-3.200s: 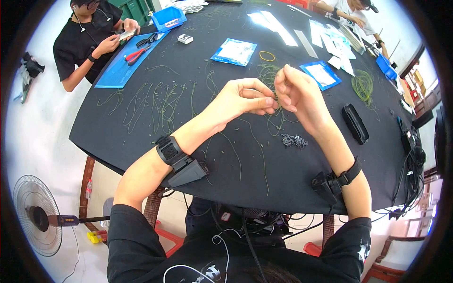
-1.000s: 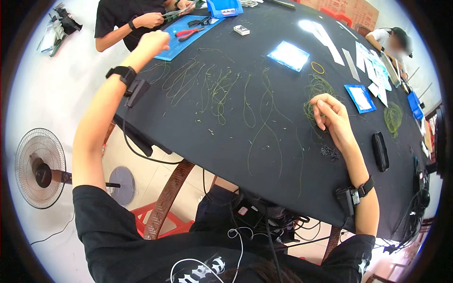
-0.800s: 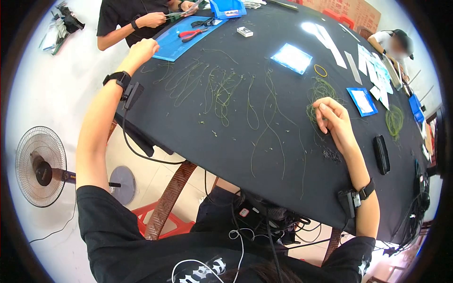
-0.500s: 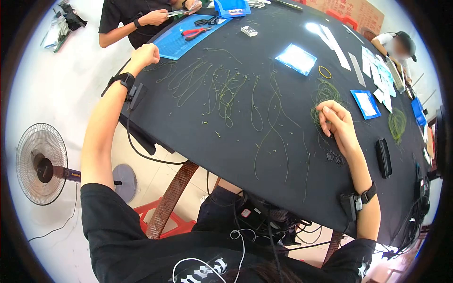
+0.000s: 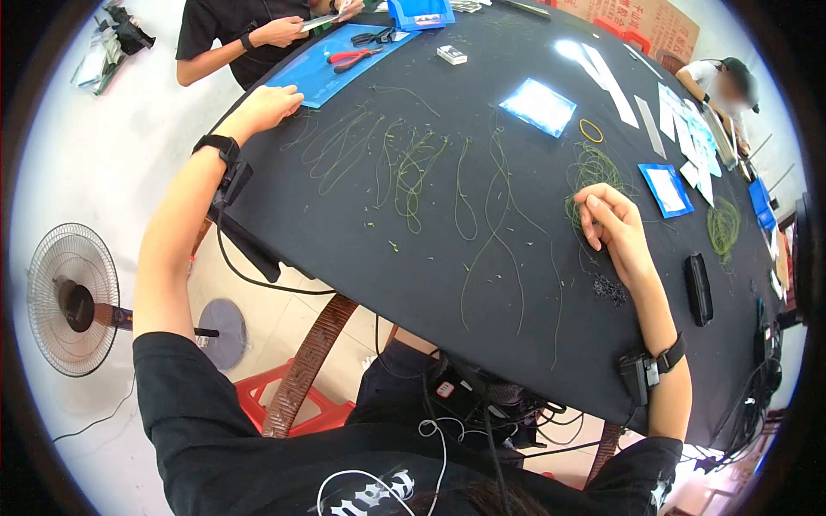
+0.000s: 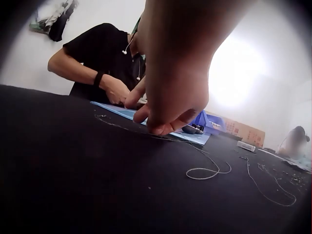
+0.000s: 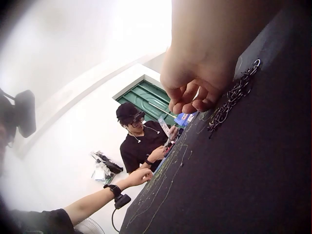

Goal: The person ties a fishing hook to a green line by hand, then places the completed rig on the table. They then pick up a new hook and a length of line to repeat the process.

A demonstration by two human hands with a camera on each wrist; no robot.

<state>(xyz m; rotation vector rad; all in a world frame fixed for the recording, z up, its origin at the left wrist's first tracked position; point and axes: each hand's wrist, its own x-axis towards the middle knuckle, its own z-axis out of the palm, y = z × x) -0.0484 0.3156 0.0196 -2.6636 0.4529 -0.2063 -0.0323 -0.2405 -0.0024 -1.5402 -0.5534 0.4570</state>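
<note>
In the head view my left hand (image 5: 262,110) is over the table's far-left edge, beside the blue mat (image 5: 318,76). Its fingers reach forward, spread and slightly bent; in the left wrist view the lower fingertips meet a thin green cord (image 6: 202,176) lying on the cloth, and no grip on it shows. Looped green cords (image 5: 413,185) lie in a row to its right. My right hand (image 5: 615,228) hangs with loosely curled fingers beside the tangled green cord (image 5: 594,168), above a small dark heap (image 5: 609,291). Nothing shows in its fingers.
Red-handled pliers (image 5: 351,60) lie on the mat. A white box (image 5: 452,55), blue-edged packets (image 5: 539,107), a yellow ring (image 5: 591,131) and a black case (image 5: 699,288) are farther right. One person (image 5: 232,39) sits across the mat, another (image 5: 723,86) at the far right.
My left hand has left the right hand's side for the table's left edge; in the last half second its fingers have straightened somewhat. My right hand stays beside the tangled cord.
</note>
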